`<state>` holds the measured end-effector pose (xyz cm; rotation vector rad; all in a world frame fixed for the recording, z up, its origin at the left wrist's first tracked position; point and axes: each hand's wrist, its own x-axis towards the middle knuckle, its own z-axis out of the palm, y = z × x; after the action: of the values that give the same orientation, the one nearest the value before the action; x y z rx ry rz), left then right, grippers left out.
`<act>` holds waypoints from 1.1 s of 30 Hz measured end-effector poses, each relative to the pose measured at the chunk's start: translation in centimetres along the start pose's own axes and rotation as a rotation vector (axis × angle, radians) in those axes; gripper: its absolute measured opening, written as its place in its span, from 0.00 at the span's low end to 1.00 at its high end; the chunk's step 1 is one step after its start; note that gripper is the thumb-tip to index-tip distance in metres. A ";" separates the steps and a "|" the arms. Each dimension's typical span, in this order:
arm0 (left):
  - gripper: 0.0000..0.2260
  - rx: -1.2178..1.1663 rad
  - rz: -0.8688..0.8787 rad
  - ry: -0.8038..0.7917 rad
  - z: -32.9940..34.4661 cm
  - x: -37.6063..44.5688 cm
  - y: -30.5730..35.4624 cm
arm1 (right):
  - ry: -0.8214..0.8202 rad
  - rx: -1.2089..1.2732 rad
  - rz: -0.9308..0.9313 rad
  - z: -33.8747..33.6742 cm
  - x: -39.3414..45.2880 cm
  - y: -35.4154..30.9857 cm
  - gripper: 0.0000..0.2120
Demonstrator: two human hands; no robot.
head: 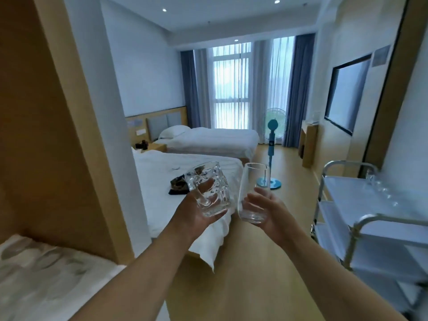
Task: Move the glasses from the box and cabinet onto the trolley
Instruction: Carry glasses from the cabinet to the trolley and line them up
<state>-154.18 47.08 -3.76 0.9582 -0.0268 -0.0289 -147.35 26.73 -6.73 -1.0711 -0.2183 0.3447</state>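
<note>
My left hand [196, 212] grips a chunky textured glass mug [209, 188] from below, held up at mid-frame. Beside it, my right hand [266, 210] holds a plain smooth tumbler [252, 193], tilted slightly left. The two glasses are close together but apart. The metal trolley [347, 188] with white shelves stands at the right. Several clear glasses [379, 188] stand on its top shelf near the far end, blurred. Both hands are to the left of the trolley, over the floor.
A wooden cabinet wall [46, 135] rises at the left with a marbled counter [41, 269] below it. Two white beds [185, 172] lie ahead, a blue standing fan [272, 140] beyond. Wooden floor [254, 262] runs between bed and trolley.
</note>
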 end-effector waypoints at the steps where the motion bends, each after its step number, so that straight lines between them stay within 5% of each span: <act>1: 0.10 0.007 -0.028 -0.026 1.2 1.4 -0.9 | 0.014 0.006 -0.010 -1.8 0.2 -0.8 0.49; 8: 0.37 0.012 -0.160 -0.027 8.8 10.9 -7.3 | 0.167 0.043 -0.033 -13.9 1.9 -4.7 0.38; 21: 0.32 -0.003 -0.381 -0.135 16.5 23.4 -17.1 | 0.323 0.082 -0.047 -27.6 2.9 -8.4 0.37; 26: 0.22 0.024 -0.445 -0.243 17.1 28.6 -18.8 | 0.368 0.067 -0.093 -30.5 5.3 -9.2 0.36; 33: 0.32 0.060 -0.500 -0.336 17.4 37.8 -19.2 | 0.451 0.077 -0.170 -32.7 11.5 -10.4 0.30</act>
<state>-117.31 20.43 -9.10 0.9922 -0.0978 -0.6527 -123.84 -0.14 -12.58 -1.0186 0.1061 -0.0454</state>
